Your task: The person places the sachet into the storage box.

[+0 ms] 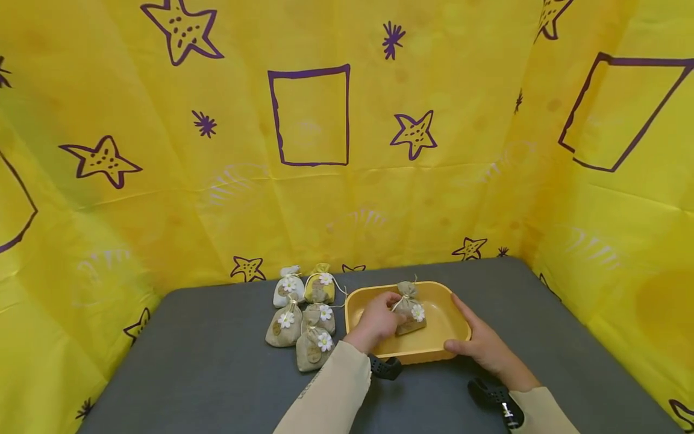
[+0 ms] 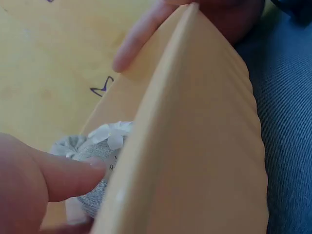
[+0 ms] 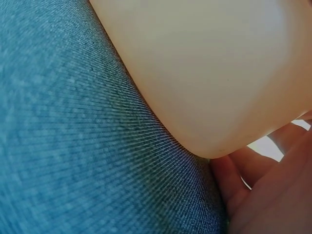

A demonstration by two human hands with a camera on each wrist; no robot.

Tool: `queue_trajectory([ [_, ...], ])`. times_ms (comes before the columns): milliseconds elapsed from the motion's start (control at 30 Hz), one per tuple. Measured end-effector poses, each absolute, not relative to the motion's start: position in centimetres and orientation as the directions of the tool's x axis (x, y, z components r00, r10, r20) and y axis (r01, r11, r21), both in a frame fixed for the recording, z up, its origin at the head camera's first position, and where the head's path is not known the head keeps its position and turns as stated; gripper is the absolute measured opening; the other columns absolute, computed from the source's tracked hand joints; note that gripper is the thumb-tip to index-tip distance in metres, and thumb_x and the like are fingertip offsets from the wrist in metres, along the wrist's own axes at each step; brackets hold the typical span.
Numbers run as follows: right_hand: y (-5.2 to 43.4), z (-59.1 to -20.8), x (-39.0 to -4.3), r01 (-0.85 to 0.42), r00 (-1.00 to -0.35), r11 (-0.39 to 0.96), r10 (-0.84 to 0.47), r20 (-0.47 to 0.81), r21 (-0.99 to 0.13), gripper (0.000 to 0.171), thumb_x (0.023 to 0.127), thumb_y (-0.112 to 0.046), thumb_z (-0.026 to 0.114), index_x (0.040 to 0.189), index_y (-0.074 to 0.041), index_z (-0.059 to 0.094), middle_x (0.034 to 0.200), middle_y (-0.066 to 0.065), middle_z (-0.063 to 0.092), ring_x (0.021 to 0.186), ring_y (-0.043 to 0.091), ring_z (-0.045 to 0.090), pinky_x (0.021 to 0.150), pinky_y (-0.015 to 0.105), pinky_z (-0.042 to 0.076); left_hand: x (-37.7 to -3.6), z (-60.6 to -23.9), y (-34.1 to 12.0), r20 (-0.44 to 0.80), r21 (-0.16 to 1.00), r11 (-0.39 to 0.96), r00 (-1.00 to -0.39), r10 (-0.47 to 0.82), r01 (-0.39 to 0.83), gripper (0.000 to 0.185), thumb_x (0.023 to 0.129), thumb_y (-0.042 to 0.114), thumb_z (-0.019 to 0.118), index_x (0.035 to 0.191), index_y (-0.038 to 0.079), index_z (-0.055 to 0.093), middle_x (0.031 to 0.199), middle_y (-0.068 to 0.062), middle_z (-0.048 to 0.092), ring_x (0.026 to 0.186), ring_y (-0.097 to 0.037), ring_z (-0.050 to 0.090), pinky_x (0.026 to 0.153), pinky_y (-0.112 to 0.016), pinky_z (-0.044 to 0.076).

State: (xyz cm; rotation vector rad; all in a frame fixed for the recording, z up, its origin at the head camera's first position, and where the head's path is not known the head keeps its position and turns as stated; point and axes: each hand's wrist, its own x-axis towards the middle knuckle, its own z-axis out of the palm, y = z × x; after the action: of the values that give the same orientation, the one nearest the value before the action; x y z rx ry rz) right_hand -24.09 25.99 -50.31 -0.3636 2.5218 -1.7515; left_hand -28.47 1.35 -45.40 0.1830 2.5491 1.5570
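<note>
Inside a yellow plastic tub (image 1: 444, 325), my left hand (image 1: 379, 317) pinches a small grey-beige drawstring pouch (image 1: 409, 322) with a white flower on its front. In the left wrist view the thumb presses on the pouch's grey cloth (image 2: 95, 195), partly hidden behind the tub wall (image 2: 195, 146). My right hand (image 1: 488, 346) grips the tub's right end, thumb at the near corner and fingers along the far side. The right wrist view shows its fingers (image 3: 251, 165) against the outside of the tub (image 3: 209, 73), low near the table.
Left of the tub stand several more flowered pouches: a white one (image 1: 282, 295), a yellow one (image 1: 328, 292) and beige ones (image 1: 284, 331). Everything rests on a dark grey cloth-covered table (image 1: 217, 361). Yellow curtains (image 1: 309, 199) with purple drawings enclose its back and sides.
</note>
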Motion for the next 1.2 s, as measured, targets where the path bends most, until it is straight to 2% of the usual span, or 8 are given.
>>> queue_trajectory([
  [100, 25.9, -50.4, -24.1, -0.154, -0.974, 0.336, -0.212, 0.085, -0.929, 0.105, 0.084, -0.022, 0.081, 0.161, -0.011, 0.011, 0.16, 0.025, 0.015, 0.136, 0.037, 0.035, 0.095, 0.012, 0.031, -28.3, -45.3, 1.4, -0.098, 0.865, 0.501, -0.983, 0.154, -0.008, 0.045, 0.084, 0.005, 0.077, 0.127, 0.012, 0.065, 0.119, -0.007, 0.062, 0.09, -0.022, 0.056, 0.069, -0.031, 0.047],
  [200, 25.9, -50.4, -24.1, -0.155, -0.974, 0.327, -0.209, 0.089, -0.932, 0.104, 0.083, -0.021, 0.081, 0.161, -0.011, 0.012, 0.16, 0.025, 0.016, 0.135, 0.037, 0.037, 0.095, 0.012, 0.032, -28.1, -45.1, 1.7, -0.109, 0.889, 0.458, -0.982, 0.155, -0.026, 0.049, 0.083, 0.001, 0.075, 0.13, 0.008, 0.062, 0.114, -0.009, 0.061, 0.08, -0.023, 0.056, 0.056, -0.028, 0.045],
  [267, 25.8, -50.3, -24.1, -0.174, -0.97, 0.332, -0.218, 0.104, -0.927, 0.104, 0.084, -0.022, 0.081, 0.161, -0.01, 0.013, 0.16, 0.026, 0.017, 0.134, 0.037, 0.038, 0.095, 0.013, 0.033, -28.0, -45.1, 2.0, -0.116, 0.915, 0.401, -0.976, 0.186, -0.032, 0.05, 0.084, 0.0, 0.074, 0.132, 0.005, 0.06, 0.11, -0.009, 0.059, 0.078, -0.023, 0.057, 0.056, -0.029, 0.046],
  [400, 25.8, -50.4, -24.1, -0.202, -0.964, 0.34, -0.236, 0.124, -0.919, 0.103, 0.084, -0.022, 0.08, 0.161, -0.01, 0.013, 0.158, 0.027, 0.019, 0.131, 0.037, 0.043, 0.096, 0.016, 0.035, -28.0, -45.2, 2.8, -0.101, 0.946, 0.323, -0.961, 0.256, -0.014, 0.054, 0.086, 0.006, 0.075, 0.137, 0.007, 0.057, 0.121, -0.009, 0.059, 0.1, -0.025, 0.058, 0.081, -0.038, 0.051],
  [533, 25.9, -50.4, -24.2, -0.204, -0.962, 0.339, -0.241, 0.125, -0.918, 0.102, 0.085, -0.021, 0.08, 0.161, -0.012, 0.012, 0.159, 0.025, 0.019, 0.132, 0.037, 0.042, 0.097, 0.017, 0.035, -28.0, -45.2, 3.4, -0.08, 0.956, 0.293, -0.938, 0.336, 0.024, 0.058, 0.089, 0.014, 0.075, 0.143, 0.015, 0.055, 0.141, -0.007, 0.052, 0.126, -0.028, 0.048, 0.104, -0.049, 0.037],
  [900, 25.9, -50.5, -24.1, -0.232, -0.956, 0.324, -0.251, 0.153, -0.917, 0.101, 0.085, -0.018, 0.079, 0.161, -0.012, 0.013, 0.16, 0.024, 0.016, 0.137, 0.041, 0.035, 0.098, 0.018, 0.034, -27.1, -44.4, 2.1, -0.085, 0.945, 0.321, -0.897, 0.434, 0.066, 0.064, 0.093, 0.029, 0.07, 0.151, 0.018, 0.046, 0.149, -0.005, 0.046, 0.134, -0.03, 0.042, 0.108, -0.052, 0.032],
  [1033, 25.8, -50.4, -24.0, -0.225, -0.96, 0.354, -0.24, 0.144, -0.908, 0.102, 0.084, -0.02, 0.08, 0.161, -0.012, 0.014, 0.16, 0.024, 0.016, 0.139, 0.042, 0.032, 0.098, 0.016, 0.031, -25.6, -43.0, -0.2, -0.053, 0.909, 0.396, -0.903, 0.425, 0.133, 0.068, 0.095, 0.04, 0.067, 0.154, 0.021, 0.04, 0.152, -0.003, 0.042, 0.135, -0.035, 0.042, 0.106, -0.054, 0.035],
  [1200, 25.9, -50.3, -23.9, -0.211, -0.964, 0.369, -0.232, 0.13, -0.905, 0.103, 0.083, -0.021, 0.08, 0.161, -0.012, 0.014, 0.161, 0.024, 0.014, 0.142, 0.044, 0.023, 0.096, 0.01, 0.025, -23.1, -40.5, -5.1, 0.011, 0.918, 0.344, -0.879, 0.477, 0.199, 0.071, 0.096, 0.038, 0.067, 0.157, 0.027, 0.033, 0.158, -0.007, 0.031, 0.137, -0.042, 0.037, 0.106, -0.053, 0.035],
])
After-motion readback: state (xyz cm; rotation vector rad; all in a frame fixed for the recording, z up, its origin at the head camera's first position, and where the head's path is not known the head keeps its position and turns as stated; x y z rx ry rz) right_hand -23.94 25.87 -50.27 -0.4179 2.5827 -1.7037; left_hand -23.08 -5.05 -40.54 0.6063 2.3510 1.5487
